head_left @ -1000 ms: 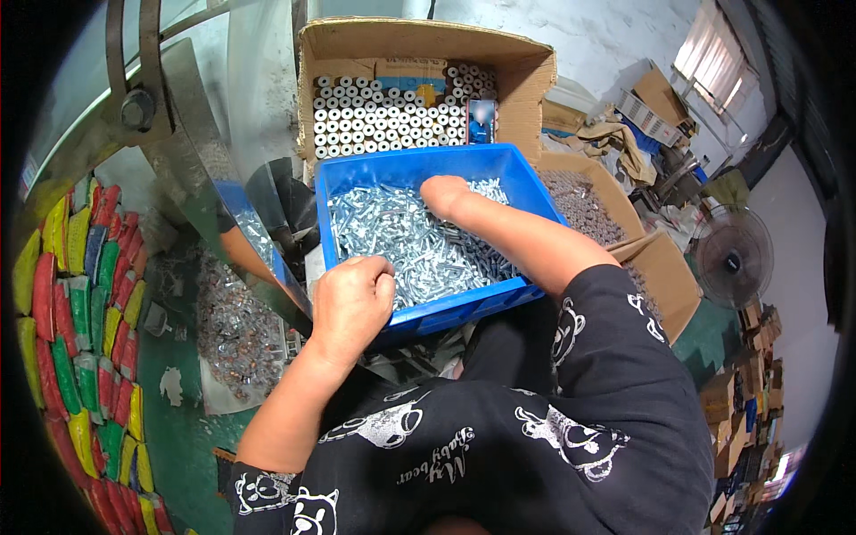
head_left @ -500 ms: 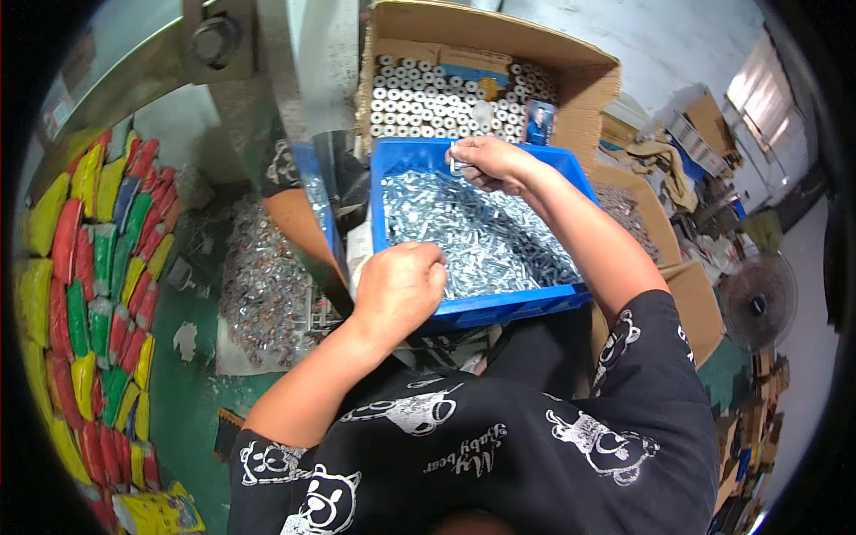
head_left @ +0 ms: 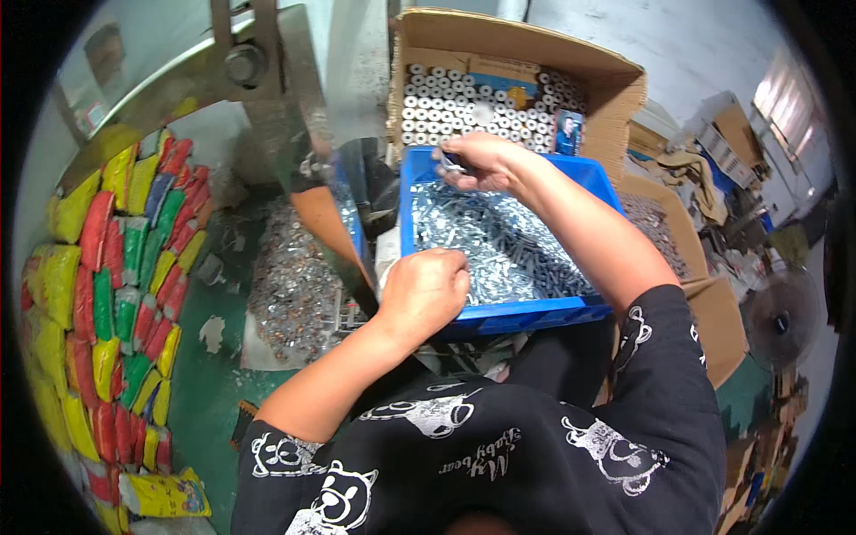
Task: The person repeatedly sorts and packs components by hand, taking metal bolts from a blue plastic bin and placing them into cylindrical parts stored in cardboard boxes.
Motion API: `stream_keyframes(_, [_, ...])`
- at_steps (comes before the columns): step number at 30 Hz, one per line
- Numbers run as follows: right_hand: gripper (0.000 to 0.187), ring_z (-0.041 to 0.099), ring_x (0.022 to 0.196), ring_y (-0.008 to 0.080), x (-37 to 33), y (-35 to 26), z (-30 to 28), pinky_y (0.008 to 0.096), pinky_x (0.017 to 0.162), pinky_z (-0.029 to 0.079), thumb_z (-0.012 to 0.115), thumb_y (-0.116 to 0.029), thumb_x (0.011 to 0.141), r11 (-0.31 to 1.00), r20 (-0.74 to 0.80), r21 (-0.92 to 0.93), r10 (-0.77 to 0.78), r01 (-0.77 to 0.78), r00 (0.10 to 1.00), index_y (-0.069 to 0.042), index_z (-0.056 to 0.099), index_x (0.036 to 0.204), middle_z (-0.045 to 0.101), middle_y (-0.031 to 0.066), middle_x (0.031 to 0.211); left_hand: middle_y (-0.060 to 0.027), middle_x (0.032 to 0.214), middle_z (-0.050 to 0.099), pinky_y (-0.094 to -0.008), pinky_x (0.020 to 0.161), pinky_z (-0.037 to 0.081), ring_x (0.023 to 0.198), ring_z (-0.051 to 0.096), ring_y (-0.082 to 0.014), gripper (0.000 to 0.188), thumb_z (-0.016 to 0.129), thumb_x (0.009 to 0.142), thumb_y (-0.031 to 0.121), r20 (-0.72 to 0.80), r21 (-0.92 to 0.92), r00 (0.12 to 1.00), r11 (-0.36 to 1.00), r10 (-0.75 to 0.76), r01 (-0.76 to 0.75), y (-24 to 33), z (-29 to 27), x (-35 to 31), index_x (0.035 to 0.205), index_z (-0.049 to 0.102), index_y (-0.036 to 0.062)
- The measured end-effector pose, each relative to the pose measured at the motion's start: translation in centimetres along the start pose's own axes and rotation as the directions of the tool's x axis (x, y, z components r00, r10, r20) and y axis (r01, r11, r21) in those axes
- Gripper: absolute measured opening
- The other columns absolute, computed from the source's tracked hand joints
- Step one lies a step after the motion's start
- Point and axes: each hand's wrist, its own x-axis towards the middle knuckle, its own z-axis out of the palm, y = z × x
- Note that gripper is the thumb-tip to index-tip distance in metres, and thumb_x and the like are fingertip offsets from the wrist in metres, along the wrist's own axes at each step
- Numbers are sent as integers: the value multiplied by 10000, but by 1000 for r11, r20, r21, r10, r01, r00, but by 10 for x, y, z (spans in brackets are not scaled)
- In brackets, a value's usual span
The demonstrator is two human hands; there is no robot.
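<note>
A blue plastic bin (head_left: 526, 314) in front of me is heaped with small shiny metal pieces (head_left: 481, 236). Over its far left part, my right hand (head_left: 486, 162) is closed, the thumb and fingers pinching a small metal piece (head_left: 453, 164). The exact shape of that piece is too small to read. At the bin's near left corner my left hand (head_left: 423, 290) is curled with its back toward me. Its fingertips are hidden, so what they grip, if anything, does not show.
Behind the bin stands a cardboard box (head_left: 615, 85) with rows of white ring-ended rolls. A metal machine frame (head_left: 308, 116) rises close on the left, above a pile of small parts (head_left: 290, 294). Colourful filled bags (head_left: 107, 285) are stacked far left; a fan (head_left: 783, 321) stands right.
The whole view has shifted, with the scene lying further right. Relative to the bin, my right hand has moved left toward its far left corner, still pinching the metal piece. My left hand stays at the near corner.
</note>
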Motion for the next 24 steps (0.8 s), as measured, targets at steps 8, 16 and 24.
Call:
stream_keyframes(8, [295,662,805,261,40,-11,40,311,718,600,484,-122,936,899,-86,-259,-385,352,919,85,531,1141,592,213,1032,-158,776,644,-430,684,504,735,629,-342,126,556,754,118,95,129,995,991,33,-45,1,3,2,765,658,45])
stream_keyframes(16, [305,657,764,180,-215,64,-168,295,717,563,472,-166,974,836,-440,-522,-433,169,787,47,552,1178,642,148,991,-153,781,654,-321,671,498,700,648,-243,120,569,755,20,38,35,999,999,-9,7,9,10,9,826,662,-10])
stream_keyframes(24, [313,673,757,241,-444,252,-330,400,665,536,513,-231,891,668,-982,-176,-172,-723,80,-6,694,771,674,209,860,-98,802,620,-262,639,449,690,553,-135,144,491,804,-75,89,-134,981,974,-172,183,-8,8,4,855,625,-62])
